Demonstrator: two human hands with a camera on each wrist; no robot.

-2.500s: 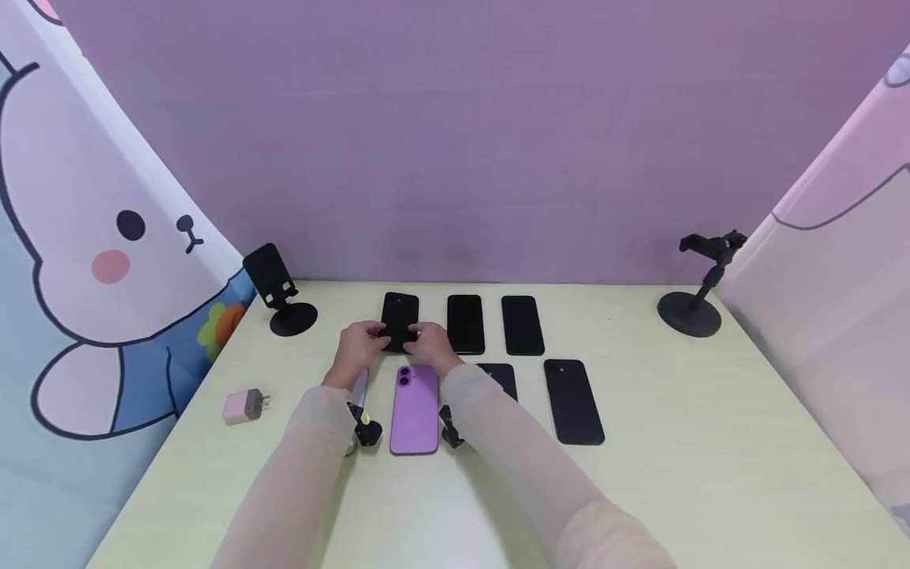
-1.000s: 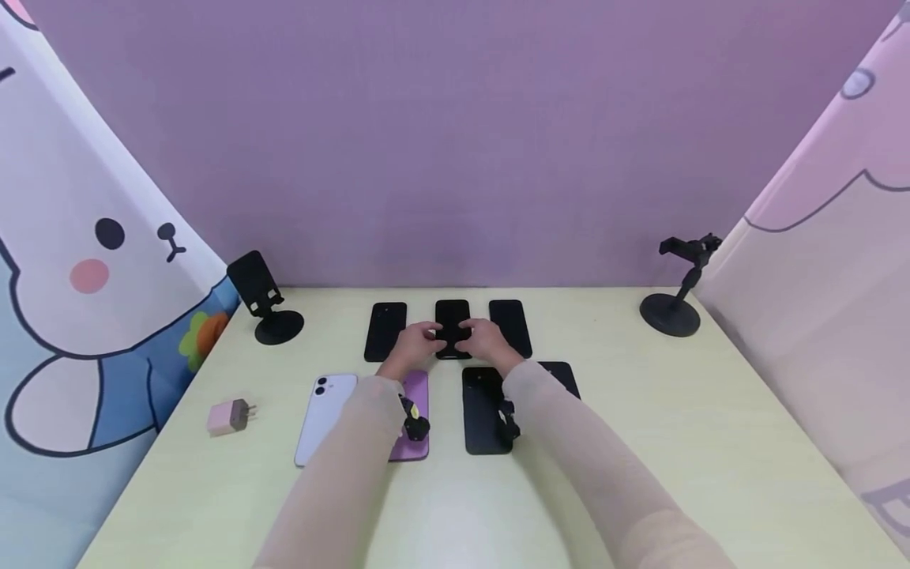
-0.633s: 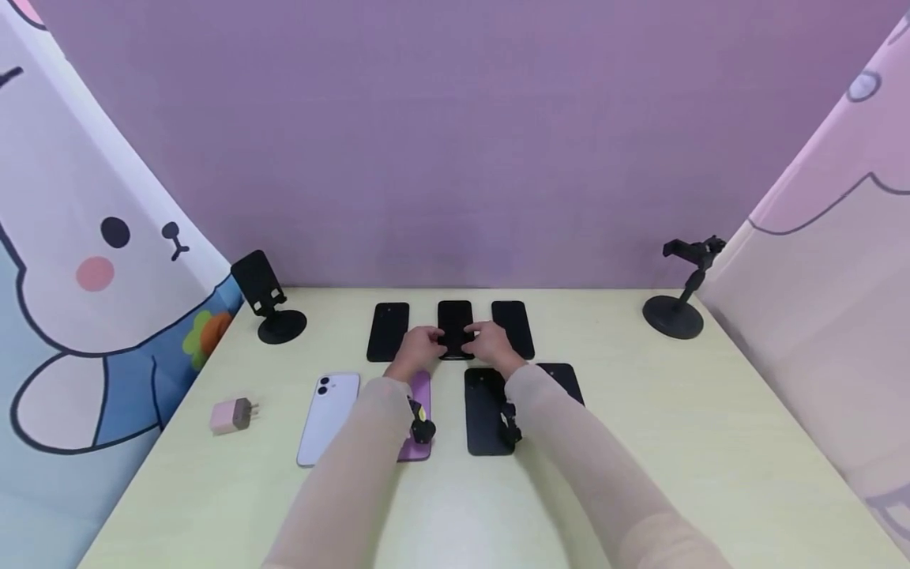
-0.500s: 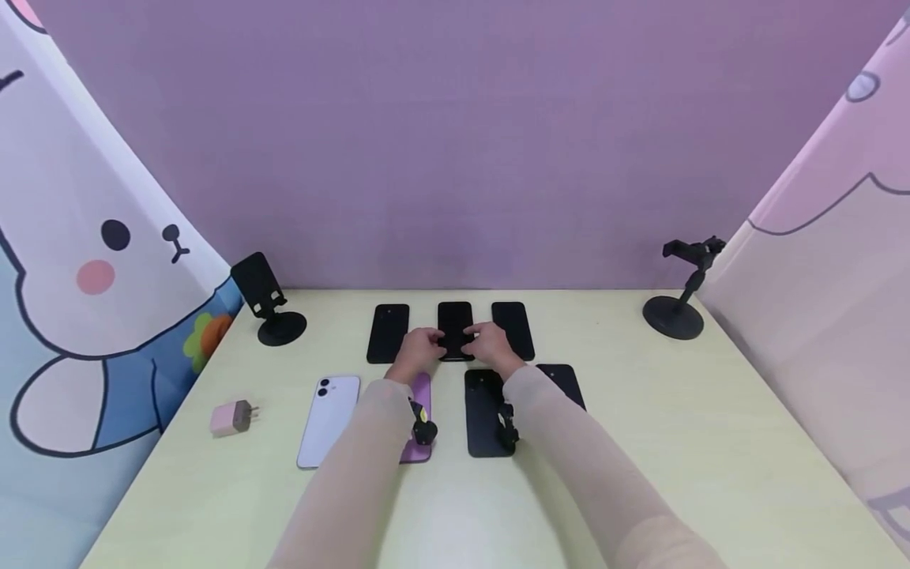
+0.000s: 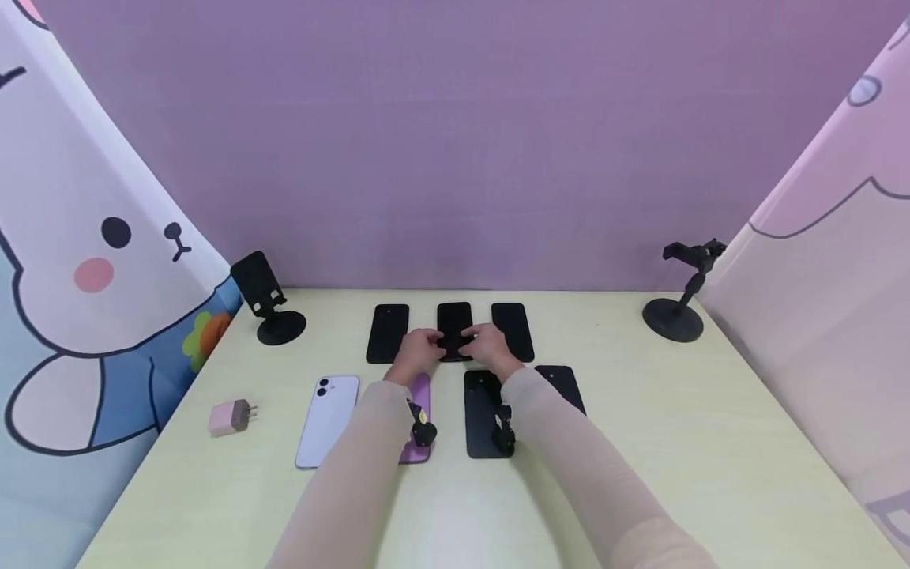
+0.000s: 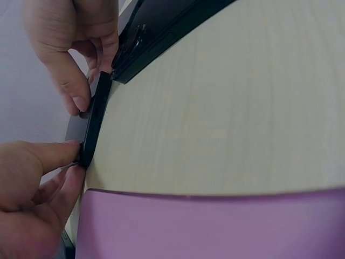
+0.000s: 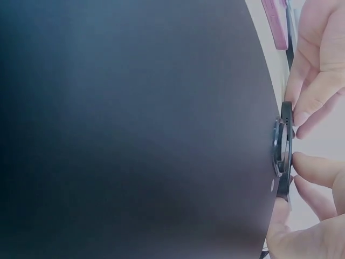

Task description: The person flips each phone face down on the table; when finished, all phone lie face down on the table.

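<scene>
Three black smartphones lie in the back row in the head view. At the middle smartphone (image 5: 455, 318), my left hand (image 5: 416, 352) holds the left edge and my right hand (image 5: 489, 348) the right edge, close to its near end. The left wrist view shows the left hand's fingers (image 6: 56, 154) on one corner of this dark phone (image 6: 96, 121). Thumb and fingers of the right hand (image 7: 310, 216) touch its other corner in the right wrist view. Beside it lie the left black phone (image 5: 388, 332) and the right black phone (image 5: 513, 330).
The front row has a lavender phone (image 5: 327, 423), a purple phone (image 5: 421, 395) partly under my left arm, and two black phones (image 5: 482, 423), one partly under my right sleeve. A pink charger (image 5: 231, 417) and two black stands (image 5: 281, 327) (image 5: 672, 319) are near the sides.
Both hands have left the left back phone and moved right to the middle one. Over the last half second they have hardly moved. The head view has shifted slightly.
</scene>
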